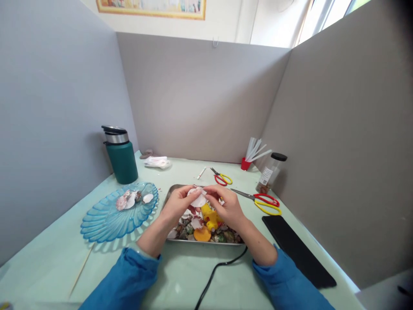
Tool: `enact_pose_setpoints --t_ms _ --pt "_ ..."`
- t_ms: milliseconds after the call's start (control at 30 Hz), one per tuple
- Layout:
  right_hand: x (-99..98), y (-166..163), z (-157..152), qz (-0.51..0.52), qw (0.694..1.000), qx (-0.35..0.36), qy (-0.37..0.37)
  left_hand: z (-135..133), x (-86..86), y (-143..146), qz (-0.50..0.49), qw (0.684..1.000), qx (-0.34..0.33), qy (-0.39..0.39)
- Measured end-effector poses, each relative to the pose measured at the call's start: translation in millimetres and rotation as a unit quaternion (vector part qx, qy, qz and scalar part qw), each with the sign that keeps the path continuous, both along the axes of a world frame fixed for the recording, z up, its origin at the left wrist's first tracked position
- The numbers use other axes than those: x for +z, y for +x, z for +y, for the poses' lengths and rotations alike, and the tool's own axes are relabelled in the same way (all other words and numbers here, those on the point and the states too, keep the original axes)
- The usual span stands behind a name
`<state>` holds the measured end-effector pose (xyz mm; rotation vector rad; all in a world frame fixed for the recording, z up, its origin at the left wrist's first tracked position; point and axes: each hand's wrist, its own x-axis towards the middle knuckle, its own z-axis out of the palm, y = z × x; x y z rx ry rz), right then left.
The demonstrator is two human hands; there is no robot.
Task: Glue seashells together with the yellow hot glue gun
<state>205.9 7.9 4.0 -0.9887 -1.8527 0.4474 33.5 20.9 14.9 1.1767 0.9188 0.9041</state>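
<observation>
My left hand [176, 206] and my right hand [227, 206] meet over a metal tray [167, 198] and both pinch a pale white shell [198, 199] between their fingertips. Under the hands the tray holds several mixed shells, an orange shell [202, 234] at the front and a yellow glue gun [209, 216] whose black cord [213, 273] runs toward me. Both forearms wear blue sleeves.
A blue shell-shaped glass dish [106, 224] with a few shells lies left. A green thermos [121, 155] stands behind it. Two red-and-yellow scissors [266, 202] [222, 177], a jar [270, 172], a red cup of sticks [247, 162] and a black pad [298, 249] lie right. Grey partitions surround the table.
</observation>
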Motion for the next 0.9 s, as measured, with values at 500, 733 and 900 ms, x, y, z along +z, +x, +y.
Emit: enact_pose_setpoints --t_ms 500,733,900 --pt "-4.5 2.8 0.2 -0.024 0.999 0.0 0.023 -0.8 1.8 3.8 0.015 1.0 0.014 0.013" --pt "-6.5 3.4 1.3 -0.05 0.998 0.002 0.036 1.5 -2.6 2.4 0.026 1.0 0.016 0.009" --pt "3.1 4.3 -6.1 -0.077 0.997 -0.001 0.009 0.5 -0.8 3.0 0.036 0.999 0.011 0.006"
